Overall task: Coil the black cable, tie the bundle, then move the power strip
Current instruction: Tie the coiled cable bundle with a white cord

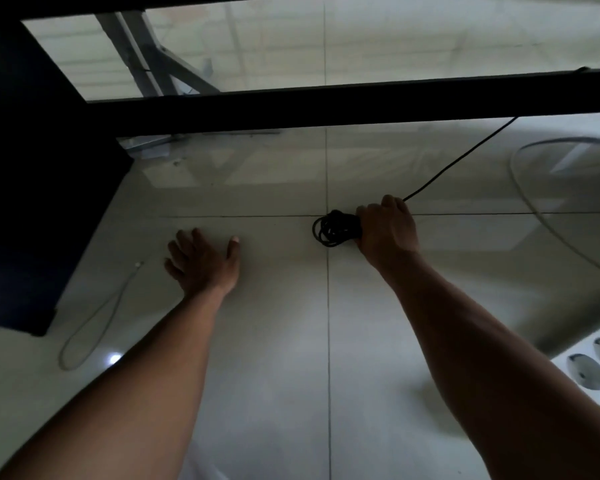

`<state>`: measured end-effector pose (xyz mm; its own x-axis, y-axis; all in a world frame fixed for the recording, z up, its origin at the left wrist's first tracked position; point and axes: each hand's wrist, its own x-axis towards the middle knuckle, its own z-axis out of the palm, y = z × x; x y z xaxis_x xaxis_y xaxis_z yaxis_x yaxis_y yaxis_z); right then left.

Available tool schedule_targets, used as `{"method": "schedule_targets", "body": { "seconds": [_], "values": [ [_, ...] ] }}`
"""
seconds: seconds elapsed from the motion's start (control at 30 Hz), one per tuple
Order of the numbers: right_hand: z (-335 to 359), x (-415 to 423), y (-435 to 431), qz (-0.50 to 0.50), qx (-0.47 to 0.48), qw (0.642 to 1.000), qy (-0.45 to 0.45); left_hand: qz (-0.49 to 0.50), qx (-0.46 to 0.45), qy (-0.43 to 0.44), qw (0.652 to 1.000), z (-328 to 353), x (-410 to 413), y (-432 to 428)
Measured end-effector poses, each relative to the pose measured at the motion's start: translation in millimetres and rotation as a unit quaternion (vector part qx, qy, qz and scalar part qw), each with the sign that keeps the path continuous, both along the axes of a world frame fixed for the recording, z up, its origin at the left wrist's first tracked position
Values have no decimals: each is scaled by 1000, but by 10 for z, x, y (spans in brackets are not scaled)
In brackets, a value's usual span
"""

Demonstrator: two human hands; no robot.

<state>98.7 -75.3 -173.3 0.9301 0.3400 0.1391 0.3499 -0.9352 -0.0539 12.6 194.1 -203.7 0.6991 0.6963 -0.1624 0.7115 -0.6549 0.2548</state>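
Currently, right hand (387, 230) grip wrapped round coiled black cable (336, 231) down at tiled floor (274, 341), tail running up-right, left hand (203, 263) grip wide, flat on floor, power strip (596, 362) at right edge

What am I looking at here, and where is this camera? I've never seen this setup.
There is no machine: these are a person's two bare arms, seen from one wide camera worn on the head, looking down at a tiled floor. The right hand grips a coiled bundle of black cable; the uncoiled rest runs away up to the right. The left hand is spread open and holds nothing. A white power strip lies at the lower right, a thin white cable at the left.
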Motion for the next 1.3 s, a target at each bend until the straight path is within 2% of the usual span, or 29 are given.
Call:
{"method": "schedule_targets", "body": {
  "seconds": [0.37, 0.53, 0.83, 1.0, 1.13, 1.3],
  "values": [
    [-113, 240, 104, -33, -41, 999, 14, 89, 32, -7, 996, 11, 47, 271],
    [-97, 224, 85, -40, -50, 998, 19, 143, -19, 6, 990, -8, 73, 249],
    [-98, 199, 81, -38, -35, 999, 10, 120, -12, -14, 993, -102, 48, 201],
    [-121, 195, 61, -39, -31, 999, 14, 152, 52, -33, 986, -118, -13, 217],
    [-130, 203, 72, -43, -33, 998, 17, 199, 5, -6, 980, -88, -20, 263],
    [-147, 203, 66, -49, -40, 998, 15, 133, -6, -14, 991, -138, 1, 87]
  ]
}}
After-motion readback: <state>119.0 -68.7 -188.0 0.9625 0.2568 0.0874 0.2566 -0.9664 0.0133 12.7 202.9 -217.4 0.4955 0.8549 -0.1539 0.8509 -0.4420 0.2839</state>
